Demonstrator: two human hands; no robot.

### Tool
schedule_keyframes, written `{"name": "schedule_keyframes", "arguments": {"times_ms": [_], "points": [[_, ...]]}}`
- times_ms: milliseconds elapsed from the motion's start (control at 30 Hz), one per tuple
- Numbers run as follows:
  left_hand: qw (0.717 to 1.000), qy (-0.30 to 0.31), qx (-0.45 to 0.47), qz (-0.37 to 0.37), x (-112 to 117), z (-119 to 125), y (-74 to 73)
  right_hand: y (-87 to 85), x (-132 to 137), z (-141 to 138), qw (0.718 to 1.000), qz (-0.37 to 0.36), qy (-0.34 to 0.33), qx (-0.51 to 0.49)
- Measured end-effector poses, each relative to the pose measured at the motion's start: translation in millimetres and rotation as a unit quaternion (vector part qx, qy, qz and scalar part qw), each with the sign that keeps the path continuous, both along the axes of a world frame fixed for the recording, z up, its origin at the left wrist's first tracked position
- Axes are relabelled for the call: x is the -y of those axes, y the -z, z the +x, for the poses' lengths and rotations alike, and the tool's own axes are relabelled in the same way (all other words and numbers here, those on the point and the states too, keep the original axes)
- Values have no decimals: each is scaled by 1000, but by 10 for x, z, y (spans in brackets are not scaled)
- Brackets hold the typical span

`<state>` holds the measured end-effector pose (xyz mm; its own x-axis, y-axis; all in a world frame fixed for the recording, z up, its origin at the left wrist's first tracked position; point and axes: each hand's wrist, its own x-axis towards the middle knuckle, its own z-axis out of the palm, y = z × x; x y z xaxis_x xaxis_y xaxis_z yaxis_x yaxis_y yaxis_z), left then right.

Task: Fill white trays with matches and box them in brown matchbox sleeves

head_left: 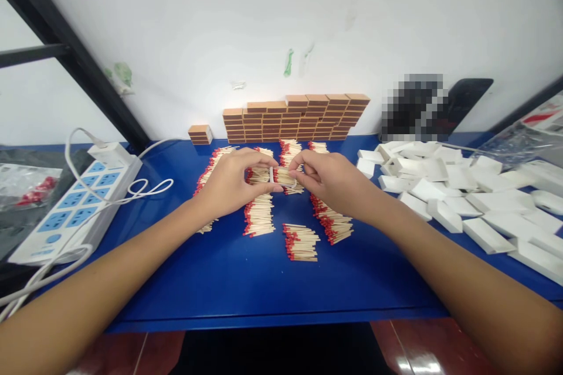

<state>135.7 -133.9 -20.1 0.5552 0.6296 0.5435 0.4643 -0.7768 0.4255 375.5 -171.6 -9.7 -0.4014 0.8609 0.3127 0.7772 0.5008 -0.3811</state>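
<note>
Both hands meet above the middle of the blue table point(229, 281). My left hand point(231, 184) and my right hand point(332, 179) are closed on a small white tray filled with red-tipped matches point(284, 177), each pinching one end. Rows of loose red-tipped matches point(259, 214) lie on the table under and around the hands, with a separate small pile point(301, 242) nearer to me.
A wall of stacked brown matchboxes point(294, 118) stands against the back wall, one small stack point(200, 134) apart at its left. Several white box parts point(457, 193) are heaped at the right. A white power strip point(74, 205) with cables lies at the left edge.
</note>
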Motion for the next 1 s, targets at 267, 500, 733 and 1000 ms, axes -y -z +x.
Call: {"name": "schedule_keyframes", "arguments": {"times_ms": [267, 500, 733, 1000], "points": [[1000, 7, 11, -1, 12, 11, -18, -7, 5, -26, 998, -24, 1, -50], [999, -8, 33, -36, 30, 17, -32, 33, 10, -32, 1000, -4, 12, -25], [998, -16, 49, -35, 8, 1, -20, -27, 20, -34, 999, 34, 21, -20], [997, -60, 42, -18, -22, -20, -29, -55, 10, 44, 994, -54, -8, 97]]}}
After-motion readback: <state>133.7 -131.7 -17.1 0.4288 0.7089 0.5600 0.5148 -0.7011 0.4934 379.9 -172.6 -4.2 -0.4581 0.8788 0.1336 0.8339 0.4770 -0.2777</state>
